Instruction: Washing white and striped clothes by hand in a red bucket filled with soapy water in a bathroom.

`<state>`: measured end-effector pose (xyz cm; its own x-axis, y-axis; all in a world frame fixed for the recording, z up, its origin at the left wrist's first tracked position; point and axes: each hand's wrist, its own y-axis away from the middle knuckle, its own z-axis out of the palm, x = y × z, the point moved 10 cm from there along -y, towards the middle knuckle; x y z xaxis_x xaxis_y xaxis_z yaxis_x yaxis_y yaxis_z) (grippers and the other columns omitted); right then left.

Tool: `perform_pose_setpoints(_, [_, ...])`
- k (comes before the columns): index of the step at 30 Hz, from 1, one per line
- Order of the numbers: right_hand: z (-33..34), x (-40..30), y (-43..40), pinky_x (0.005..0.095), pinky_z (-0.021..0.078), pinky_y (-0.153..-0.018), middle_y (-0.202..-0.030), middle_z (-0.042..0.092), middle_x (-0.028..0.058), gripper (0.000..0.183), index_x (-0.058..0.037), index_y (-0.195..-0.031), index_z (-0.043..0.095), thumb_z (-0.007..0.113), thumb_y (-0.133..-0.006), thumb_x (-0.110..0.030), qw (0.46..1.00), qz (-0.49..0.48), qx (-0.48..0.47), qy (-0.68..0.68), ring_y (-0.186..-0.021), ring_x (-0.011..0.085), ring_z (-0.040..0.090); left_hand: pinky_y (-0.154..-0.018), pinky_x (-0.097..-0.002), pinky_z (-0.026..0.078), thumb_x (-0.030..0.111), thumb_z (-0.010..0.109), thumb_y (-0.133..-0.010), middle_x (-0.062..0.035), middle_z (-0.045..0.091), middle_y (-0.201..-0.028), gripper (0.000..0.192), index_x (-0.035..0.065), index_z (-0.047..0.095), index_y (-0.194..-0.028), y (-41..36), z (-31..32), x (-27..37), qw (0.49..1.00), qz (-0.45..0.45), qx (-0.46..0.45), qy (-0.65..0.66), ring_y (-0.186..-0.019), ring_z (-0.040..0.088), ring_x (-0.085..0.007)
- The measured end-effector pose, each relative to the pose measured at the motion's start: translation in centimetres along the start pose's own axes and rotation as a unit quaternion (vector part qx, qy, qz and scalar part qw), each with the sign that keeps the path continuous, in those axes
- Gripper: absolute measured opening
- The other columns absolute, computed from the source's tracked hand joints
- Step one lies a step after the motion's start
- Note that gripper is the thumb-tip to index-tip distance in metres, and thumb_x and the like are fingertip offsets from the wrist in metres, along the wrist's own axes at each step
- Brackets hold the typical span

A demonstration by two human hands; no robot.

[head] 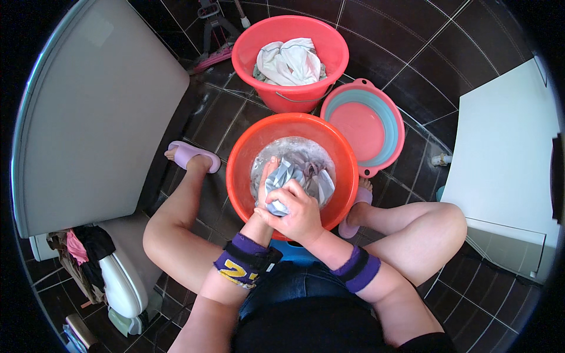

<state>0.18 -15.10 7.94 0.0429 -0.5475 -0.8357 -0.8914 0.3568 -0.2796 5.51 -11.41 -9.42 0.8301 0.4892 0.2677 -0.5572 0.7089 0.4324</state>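
Observation:
An orange-red plastic basin (238,141) stands between my feet, holding sudsy water (269,148). A wet grey-and-white cloth garment (324,183) lies partly in the suds, its lower folds hidden. My right hand (298,212) is closed around a bunched part of it. My left hand (263,183) is raised at the left of the bunch, fingers fairly straight, with the cloth held against its palm. The heel of my right hand meets my left wrist. Both hands are over the near side of the basin.
Behind the basin is a red bucket (287,99) with white cloth (289,61) inside. A pink-and-grey collapsible basin (357,132) adjoins at right. White cabinet (499,154) stands right, a grey panel (101,119) left. Clothes (90,247) lie on the toilet (121,282). A mop (216,26) leans behind.

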Motion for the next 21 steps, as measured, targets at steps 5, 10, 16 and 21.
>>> perform_pose_setpoints(5, [-2.6, 10.8, -3.3, 0.0453, 0.0451, -0.055, -0.065, 0.06, 0.0161, 0.032, -0.0072, -0.063, 0.057, 0.063, -0.087, -0.028, 0.982, 0.168, 0.077, 0.042, -0.059, 0.0365, 0.06, -0.09, -0.0361, 0.045, 0.036, 0.041, -0.099, -0.0101, 0.061, -0.11, 0.042, 0.0005, 0.055, -0.116, 2.8, 2.5, -1.5, 0.934, 0.06, 0.226, -0.27, -0.103, 0.057, -0.0204])
perform_pose_setpoints(10, [0.2, 4.4, -1.0, 0.0416, 0.0506, -0.062, -0.074, 0.065, 0.0185, 0.028, -0.0066, -0.07, 0.064, 0.063, -0.087, -0.029, 0.996, 0.045, 0.065, 0.027, -0.066, 0.0374, 0.063, -0.078, -0.0336, 0.048, 0.03, 0.04, -0.1, -0.0081, 0.063, -0.096, 0.033, 0.0034, 0.06, -0.103, 2.0, 2.9, -1.4, 0.986, -0.051, -0.156, 0.035, -0.085, 0.059, -0.017])
perform_pose_setpoints(16, [-0.3, 8.1, -1.4, 0.0417, 0.0483, -0.06, -0.081, 0.064, 0.0195, 0.027, -0.0052, -0.071, 0.065, 0.061, -0.089, -0.026, 0.986, 0.158, 0.043, 0.042, -0.07, 0.0364, 0.063, -0.079, -0.0376, 0.051, 0.04, 0.041, -0.1, -0.0088, 0.065, -0.101, 0.039, 0.0063, 0.059, -0.109, 2.8, -0.4, -2.1, 0.948, 0.002, 0.194, -0.253, -0.089, 0.062, -0.0209])
perform_pose_setpoints(21, [0.7, 6.2, -1.0, 0.0422, 0.0446, -0.058, -0.071, 0.058, 0.018, 0.028, -0.0026, -0.071, 0.059, 0.061, -0.089, -0.025, 0.996, 0.078, 0.044, 0.027, -0.065, 0.0366, 0.058, -0.083, -0.0389, 0.051, 0.042, 0.039, -0.1, -0.0089, 0.065, -0.103, 0.043, 0.006, 0.059, -0.108, 3.0, -0.5, -1.3, 0.954, -0.014, 0.173, -0.246, -0.092, 0.063, -0.0224])
